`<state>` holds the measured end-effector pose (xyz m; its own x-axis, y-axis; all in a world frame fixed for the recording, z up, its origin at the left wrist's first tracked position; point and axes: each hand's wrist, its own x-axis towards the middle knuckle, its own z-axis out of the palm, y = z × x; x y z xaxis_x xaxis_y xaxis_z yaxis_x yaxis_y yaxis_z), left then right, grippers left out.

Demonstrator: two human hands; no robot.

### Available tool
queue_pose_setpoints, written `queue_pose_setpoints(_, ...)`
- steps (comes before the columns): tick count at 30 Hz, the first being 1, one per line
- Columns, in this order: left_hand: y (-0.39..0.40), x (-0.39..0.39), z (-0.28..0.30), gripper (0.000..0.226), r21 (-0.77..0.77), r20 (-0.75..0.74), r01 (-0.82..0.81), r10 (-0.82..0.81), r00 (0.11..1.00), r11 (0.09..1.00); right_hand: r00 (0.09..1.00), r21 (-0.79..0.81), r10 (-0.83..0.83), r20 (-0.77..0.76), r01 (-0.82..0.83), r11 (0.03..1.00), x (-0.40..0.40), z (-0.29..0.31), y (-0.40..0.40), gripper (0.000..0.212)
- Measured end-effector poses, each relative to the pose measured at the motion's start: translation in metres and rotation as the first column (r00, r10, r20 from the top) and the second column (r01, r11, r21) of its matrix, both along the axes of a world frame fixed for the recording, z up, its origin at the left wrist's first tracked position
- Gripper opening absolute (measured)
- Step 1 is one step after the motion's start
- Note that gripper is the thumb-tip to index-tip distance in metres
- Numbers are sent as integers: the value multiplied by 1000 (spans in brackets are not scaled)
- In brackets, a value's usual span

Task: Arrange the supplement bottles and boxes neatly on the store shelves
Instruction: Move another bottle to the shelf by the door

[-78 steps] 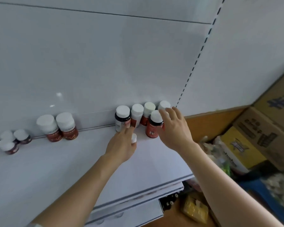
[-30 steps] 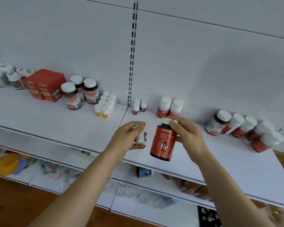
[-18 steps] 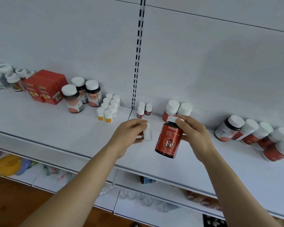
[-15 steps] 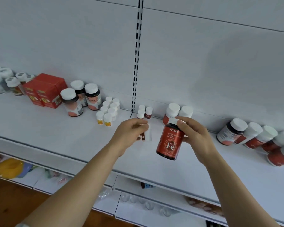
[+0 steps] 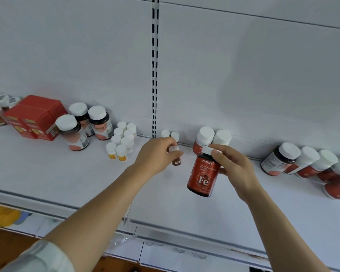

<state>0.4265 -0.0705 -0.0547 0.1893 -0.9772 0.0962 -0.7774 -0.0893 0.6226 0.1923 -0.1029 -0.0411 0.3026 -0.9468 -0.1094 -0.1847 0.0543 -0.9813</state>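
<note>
Now my left hand (image 5: pixel 155 154) pinches the small bottle (image 5: pixel 176 157) upright, just in front of its two twins (image 5: pixel 170 134). My right hand (image 5: pixel 232 169) grips the red bottle (image 5: pixel 203 175) by its cap, upright, near the white-capped pair (image 5: pixel 213 137) behind.

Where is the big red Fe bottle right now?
The Fe bottle is held by its cap in the right hand, above the shelf, right of the left hand.

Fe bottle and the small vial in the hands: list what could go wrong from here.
1. The right hand holds the Fe bottle only near its cap, body hanging; the grip may slip and drop it.
2. The left hand pinches the small vial close to the two small vials at the back; setting it down could topple them.
3. The bottles at the right look crowded and could get nudged.
</note>
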Motion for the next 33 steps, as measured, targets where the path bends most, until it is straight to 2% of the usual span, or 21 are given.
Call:
queue_pose_setpoints(3,-9,8,-4,22,46,-51,51,-49,997,998,1000,-8,-15,-1,15,1000,3,1,2,21)
queue_pose_setpoints(5,-12,16,-8,26,80,-73,109,-103,992,991,1000,-8,-28,-7,28,1000,4,1,3,26)
queue_pose_setpoints(10,-15,24,-17,29,194,21,339,-350,937,921,997,13,-81,-9,81,997,5,-5,7,16)
queue_pose_setpoints(15,-19,23,-26,9,162,133,456,-477,869,875,993,18,-116,-27,116,993,6,-8,9,16)
queue_pose_setpoints(18,-20,22,-28,16,123,238,486,-501,832,865,991,18,-129,-21,129,991,5,-9,9,16)
queue_pose_setpoints(23,-26,22,-30,45,77,348,510,-502,791,857,992,15,-121,-25,121,993,4,-8,8,15)
queue_pose_setpoints(29,-35,28,-39,34,-33,453,583,-508,733,812,991,19,-131,-19,131,991,2,-7,8,14)
queue_pose_setpoints(33,-36,31,-39,35,-101,484,533,-426,764,840,992,21,-124,-18,124,992,2,-7,7,13)
